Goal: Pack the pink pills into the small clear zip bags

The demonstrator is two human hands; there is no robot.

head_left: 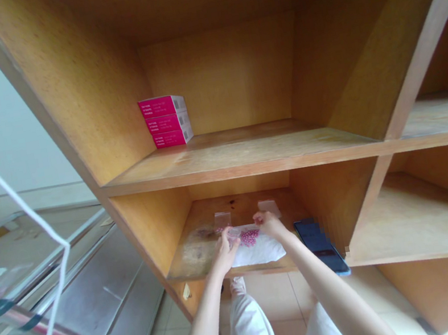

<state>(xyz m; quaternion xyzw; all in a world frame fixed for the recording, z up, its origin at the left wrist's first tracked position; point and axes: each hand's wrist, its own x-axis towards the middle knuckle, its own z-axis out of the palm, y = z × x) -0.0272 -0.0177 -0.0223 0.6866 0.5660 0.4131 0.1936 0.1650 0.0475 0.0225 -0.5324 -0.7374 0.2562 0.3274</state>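
My left hand (224, 251) pinches a small clear plastic bag (233, 236) on the low wooden shelf (196, 253). My right hand (269, 224) is just to the right, its fingertips bunched at the edge of a heap of pink beads (250, 237). The beads lie on a crumpled white tissue (260, 251). Behind them are another clear bag (223, 219) and a pale flat packet (269, 208). Whether my right hand holds anything is hidden at this size.
A dark smartphone (321, 247) leans over the shelf's front edge to the right. Several magenta boxes (165, 121) are stacked on the shelf above. A white wire (4, 177) hangs at left, beside steel panels (105, 304). Wooden dividers flank the compartment.
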